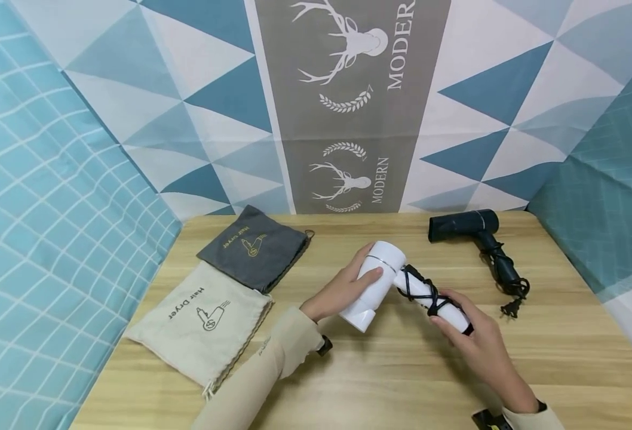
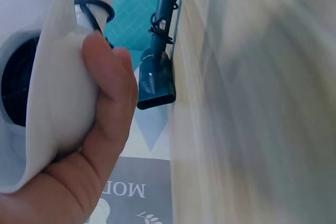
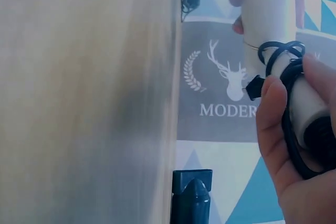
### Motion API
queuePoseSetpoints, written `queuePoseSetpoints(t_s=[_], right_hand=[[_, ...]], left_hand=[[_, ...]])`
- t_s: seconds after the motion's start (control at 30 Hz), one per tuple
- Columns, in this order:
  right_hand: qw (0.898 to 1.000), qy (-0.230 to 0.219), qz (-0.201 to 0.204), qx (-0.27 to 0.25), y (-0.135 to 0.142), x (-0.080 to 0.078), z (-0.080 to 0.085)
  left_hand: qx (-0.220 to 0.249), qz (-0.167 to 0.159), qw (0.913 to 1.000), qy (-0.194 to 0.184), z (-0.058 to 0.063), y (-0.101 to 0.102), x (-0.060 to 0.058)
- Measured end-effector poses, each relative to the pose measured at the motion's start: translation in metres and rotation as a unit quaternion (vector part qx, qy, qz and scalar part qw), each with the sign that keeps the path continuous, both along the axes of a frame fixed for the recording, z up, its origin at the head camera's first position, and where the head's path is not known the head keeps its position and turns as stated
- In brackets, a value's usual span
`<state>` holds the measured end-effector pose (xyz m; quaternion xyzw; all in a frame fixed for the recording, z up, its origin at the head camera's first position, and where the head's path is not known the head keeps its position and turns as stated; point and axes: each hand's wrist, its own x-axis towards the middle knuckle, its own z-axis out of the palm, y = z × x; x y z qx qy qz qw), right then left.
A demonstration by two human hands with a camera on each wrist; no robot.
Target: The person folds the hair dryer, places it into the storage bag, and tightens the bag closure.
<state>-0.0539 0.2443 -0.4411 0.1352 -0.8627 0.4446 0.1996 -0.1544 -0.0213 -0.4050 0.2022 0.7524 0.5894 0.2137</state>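
A white hair dryer (image 1: 368, 294) is held above the table between both hands, its black cord (image 1: 435, 297) wound round the handle. My left hand (image 1: 345, 288) grips the barrel, thumb across its side; in the left wrist view the fingers wrap under the white body (image 2: 63, 93). Around the lower handle, my right hand (image 1: 472, 337) closes with thumb and fingers, beside the coiled cord. The right wrist view shows the plug (image 3: 254, 87) sticking out by the thumb. To the right lies a black hair dryer (image 1: 463, 224) with its cord wrapped round the handle.
On the left of the wooden table (image 1: 380, 382) lie two drawstring bags marked Hair Dryer: a dark grey one (image 1: 254, 248) behind and a cream one (image 1: 203, 325) in front, edges meeting. Patterned cloth (image 1: 343, 107) hangs behind the table and at both sides.
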Motion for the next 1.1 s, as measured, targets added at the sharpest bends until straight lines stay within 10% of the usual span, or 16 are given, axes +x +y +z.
queuePoseSetpoints(t_s=[0.2,0.47,1.1], right_hand=[[0.999,0.029,-0.026,0.029,-0.007,-0.002,-0.006],[0.996,-0.057,-0.021,0.068,-0.018,0.0,-0.009],[0.997,-0.006,0.045,0.055,-0.042,0.016,-0.007]], left_hand=[[0.011,0.046,0.9989,0.0,-0.005,-0.011,0.019],[0.01,0.077,0.9967,0.024,-0.013,-0.025,0.037],[0.066,0.118,0.9907,0.011,-0.031,-0.055,0.076]])
